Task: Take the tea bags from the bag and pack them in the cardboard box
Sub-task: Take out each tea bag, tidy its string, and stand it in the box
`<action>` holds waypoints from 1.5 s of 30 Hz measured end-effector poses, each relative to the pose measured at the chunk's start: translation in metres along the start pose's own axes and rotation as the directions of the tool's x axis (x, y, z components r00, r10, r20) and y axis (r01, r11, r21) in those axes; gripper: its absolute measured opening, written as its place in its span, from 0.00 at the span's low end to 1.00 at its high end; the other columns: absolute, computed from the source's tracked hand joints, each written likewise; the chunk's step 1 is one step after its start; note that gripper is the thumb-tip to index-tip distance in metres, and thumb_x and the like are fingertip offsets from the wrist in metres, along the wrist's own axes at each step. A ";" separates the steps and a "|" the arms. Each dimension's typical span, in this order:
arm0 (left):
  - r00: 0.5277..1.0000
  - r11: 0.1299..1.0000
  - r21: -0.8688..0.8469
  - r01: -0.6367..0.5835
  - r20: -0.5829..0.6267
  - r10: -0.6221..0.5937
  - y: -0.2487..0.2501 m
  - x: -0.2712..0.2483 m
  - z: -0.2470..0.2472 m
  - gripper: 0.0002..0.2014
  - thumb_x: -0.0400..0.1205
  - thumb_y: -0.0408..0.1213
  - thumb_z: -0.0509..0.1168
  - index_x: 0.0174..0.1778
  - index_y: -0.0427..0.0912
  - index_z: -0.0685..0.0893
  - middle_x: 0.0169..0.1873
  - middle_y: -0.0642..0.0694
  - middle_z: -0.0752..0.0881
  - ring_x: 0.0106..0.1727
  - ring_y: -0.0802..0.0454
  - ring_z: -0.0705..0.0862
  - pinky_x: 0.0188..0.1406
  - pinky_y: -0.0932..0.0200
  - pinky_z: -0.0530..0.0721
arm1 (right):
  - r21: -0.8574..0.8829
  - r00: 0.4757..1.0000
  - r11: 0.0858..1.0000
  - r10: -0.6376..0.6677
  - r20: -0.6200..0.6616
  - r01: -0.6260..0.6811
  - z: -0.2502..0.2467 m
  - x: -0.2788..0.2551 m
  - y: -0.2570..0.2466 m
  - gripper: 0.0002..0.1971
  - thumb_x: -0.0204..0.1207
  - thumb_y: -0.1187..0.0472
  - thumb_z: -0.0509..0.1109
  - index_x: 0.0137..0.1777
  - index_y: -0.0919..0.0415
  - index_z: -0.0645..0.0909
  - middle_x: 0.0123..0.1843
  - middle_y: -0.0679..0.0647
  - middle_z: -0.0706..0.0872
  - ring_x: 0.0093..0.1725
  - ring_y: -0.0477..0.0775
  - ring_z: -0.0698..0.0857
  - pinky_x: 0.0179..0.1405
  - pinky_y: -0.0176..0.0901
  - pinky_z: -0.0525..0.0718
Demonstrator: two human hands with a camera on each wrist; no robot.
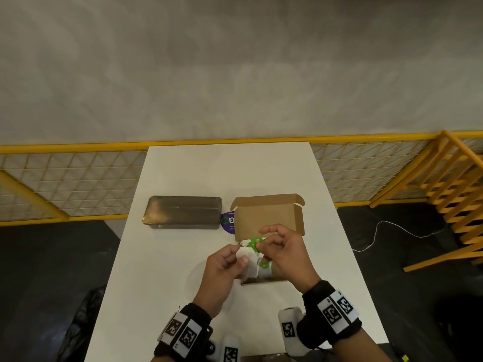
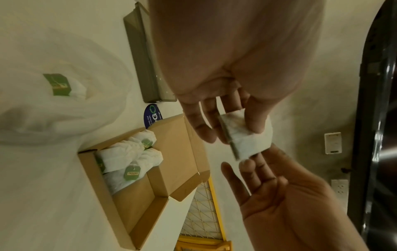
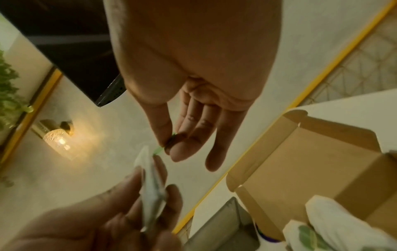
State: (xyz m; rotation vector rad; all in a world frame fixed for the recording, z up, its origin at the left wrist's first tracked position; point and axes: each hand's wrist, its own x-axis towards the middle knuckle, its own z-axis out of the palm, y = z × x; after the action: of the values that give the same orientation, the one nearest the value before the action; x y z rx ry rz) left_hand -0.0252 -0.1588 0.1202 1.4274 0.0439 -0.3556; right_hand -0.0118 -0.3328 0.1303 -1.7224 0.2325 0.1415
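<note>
My left hand [image 1: 235, 257] pinches a white tea bag [image 1: 245, 257] [image 2: 249, 137] between thumb and fingers, just above the near end of the open cardboard box [image 1: 266, 220]. My right hand [image 1: 264, 248] meets it from the right, and its thumb and forefinger pinch the bag's green tag [image 3: 171, 141]. Several white tea bags [image 2: 128, 156] with green tags lie packed in the box's near end; its far part is bare cardboard. The clear plastic bag [image 2: 53, 51] lies left of the box with one tea bag [image 2: 62, 84] showing inside.
A flat metal tin [image 1: 183, 212] lies left of the box on the white table [image 1: 224, 168], with a purple sticker [image 1: 227, 222] between them. The box lid [image 1: 266, 201] stands open at the far side. A yellow mesh fence [image 1: 65, 178] runs behind the table.
</note>
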 end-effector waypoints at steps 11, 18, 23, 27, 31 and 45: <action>0.997 0.998 -0.048 0.039 0.066 -0.036 -0.013 0.011 -0.006 0.11 0.86 0.27 0.58 0.59 0.35 0.84 0.56 0.33 0.86 0.62 0.31 0.80 0.67 0.34 0.76 | 0.204 0.976 0.969 0.102 0.191 -0.141 0.013 -0.008 -0.009 0.03 0.76 0.72 0.73 0.47 0.66 0.85 0.39 0.57 0.90 0.34 0.51 0.86 0.35 0.47 0.87; 0.963 0.899 -0.365 0.243 0.201 -0.179 -0.010 0.015 -0.008 0.26 0.76 0.21 0.56 0.73 0.35 0.76 0.67 0.35 0.82 0.69 0.39 0.80 0.71 0.43 0.75 | 0.230 0.922 0.938 0.170 0.347 -0.259 0.020 -0.009 -0.007 0.03 0.76 0.69 0.74 0.43 0.62 0.85 0.48 0.63 0.90 0.47 0.61 0.89 0.52 0.65 0.88; 0.980 0.946 -0.260 0.193 0.102 -0.172 -0.001 0.022 -0.006 0.16 0.77 0.25 0.62 0.61 0.36 0.82 0.54 0.36 0.87 0.51 0.43 0.85 0.46 0.52 0.85 | 0.296 0.956 0.921 0.192 0.222 -0.254 0.024 -0.009 -0.005 0.06 0.73 0.70 0.77 0.44 0.65 0.82 0.47 0.64 0.90 0.40 0.60 0.89 0.42 0.58 0.90; 0.994 0.991 0.087 0.102 -0.050 -0.097 -0.004 0.025 -0.009 0.14 0.89 0.42 0.54 0.56 0.45 0.85 0.50 0.48 0.90 0.52 0.50 0.87 0.49 0.55 0.84 | 0.314 0.980 0.930 0.197 0.016 -0.192 0.021 -0.002 0.000 0.16 0.69 0.71 0.80 0.55 0.65 0.81 0.42 0.60 0.88 0.37 0.54 0.90 0.37 0.51 0.88; 0.997 0.957 0.288 -0.019 -0.068 0.040 -0.015 0.025 -0.005 0.06 0.84 0.39 0.65 0.47 0.46 0.88 0.40 0.49 0.90 0.45 0.50 0.87 0.45 0.59 0.85 | 0.196 0.982 0.964 0.188 -0.016 -0.181 0.019 0.000 0.009 0.14 0.68 0.68 0.81 0.53 0.62 0.85 0.41 0.58 0.90 0.34 0.53 0.87 0.39 0.50 0.86; 0.999 0.849 0.526 -0.047 0.004 0.053 -0.050 0.056 0.016 0.06 0.81 0.33 0.68 0.50 0.45 0.89 0.43 0.51 0.90 0.42 0.53 0.86 0.40 0.68 0.81 | -0.223 0.985 0.967 0.144 0.094 -0.121 -0.021 0.038 0.056 0.05 0.72 0.64 0.80 0.39 0.54 0.88 0.37 0.55 0.90 0.30 0.51 0.86 0.33 0.46 0.87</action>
State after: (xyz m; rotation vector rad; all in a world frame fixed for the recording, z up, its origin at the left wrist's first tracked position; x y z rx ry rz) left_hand 0.0114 -0.1909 0.0613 1.9743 -0.0909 -0.3294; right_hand 0.0110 -0.3645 0.0713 -1.9090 0.2587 0.3711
